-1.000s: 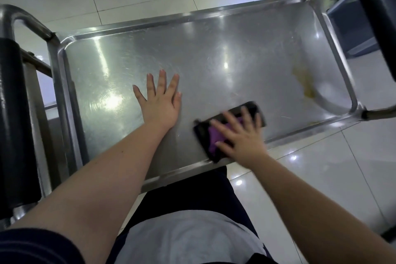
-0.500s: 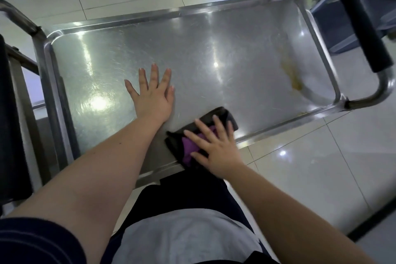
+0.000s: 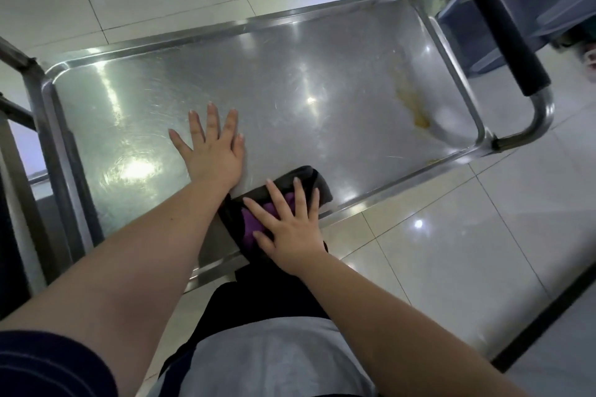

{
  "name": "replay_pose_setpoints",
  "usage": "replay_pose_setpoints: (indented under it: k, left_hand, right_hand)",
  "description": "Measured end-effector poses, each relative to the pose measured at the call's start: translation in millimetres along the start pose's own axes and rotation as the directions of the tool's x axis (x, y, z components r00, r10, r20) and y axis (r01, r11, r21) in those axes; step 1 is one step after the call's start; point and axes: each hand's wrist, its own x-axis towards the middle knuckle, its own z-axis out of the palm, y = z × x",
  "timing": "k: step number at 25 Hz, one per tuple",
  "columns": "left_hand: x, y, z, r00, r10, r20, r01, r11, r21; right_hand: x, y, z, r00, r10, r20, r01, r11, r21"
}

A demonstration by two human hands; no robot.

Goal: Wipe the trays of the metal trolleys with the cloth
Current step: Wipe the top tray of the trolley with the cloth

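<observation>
Pressing my right hand [image 3: 292, 229], fingers spread flat, on the dark-and-purple cloth [image 3: 308, 180] at the near rim of the tray [image 3: 290, 80]; my left hand [image 3: 214, 151] is lying splayed on metal beside it, holding nothing.

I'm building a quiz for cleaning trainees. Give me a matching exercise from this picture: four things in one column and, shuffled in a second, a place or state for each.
Column one
1 left hand
2 right hand
3 stain
4 grip

Column two
a yellowish, near the tray's right end
b black, on the handle
c flat on the bare tray
d pressing the cloth

Pairs: 1-c; 2-d; 3-a; 4-b
</observation>
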Motion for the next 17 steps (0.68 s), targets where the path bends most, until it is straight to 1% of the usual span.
replay_pose_setpoints:
  k: [3, 6, 8, 10, 13, 15, 17]
  left_hand:
    - [-0.3, 1.5, -2.9, 1.000, 0.008, 0.006, -0.008, 1.000, -0.014]
    - [-0.3, 0.6, -5.0, 1.000, 0.015, 0.014, -0.015, 1.000, -0.015]
    - [0.8, 0.9, -5.0, 1.000, 0.012, 0.010, -0.011, 1.000, -0.020]
    - [4.1, 5.6, -6.2, 1.000, -0.006, 0.005, 0.006, 0.999, -0.033]
    - [8.9, 38.0, -6.8, 1.000, 0.025, -0.018, -0.025, 0.999, -0.028]
    - [11.1, 78.1, -4.2, 0.998, 0.055, -0.009, -0.056, 0.997, -0.056]
    - [12.4, 130.2, 6.3, 0.997, 0.078, 0.029, -0.076, 0.994, -0.073]
  right_hand:
    - [11.0, 2.9, -8.9, 0.991, 0.133, -0.024, -0.132, 0.990, 0.058]
    - [28.1, 2.7, -15.0, 0.956, 0.288, 0.049, -0.291, 0.955, 0.061]
    - [34.3, 3.3, -14.9, 0.952, 0.297, 0.080, -0.302, 0.951, 0.063]
    - [32.4, 18.6, -13.3, 0.961, 0.267, 0.075, -0.272, 0.959, 0.079]
    - [21.4, 79.9, -8.1, 0.955, 0.293, 0.048, -0.297, 0.951, 0.088]
    - [13.4, 134.1, -8.1, 0.935, 0.354, 0.028, -0.355, 0.931, 0.081]
    - [7.1, 188.6, -9.7, 0.922, 0.387, 0.013, -0.387, 0.919, 0.072]
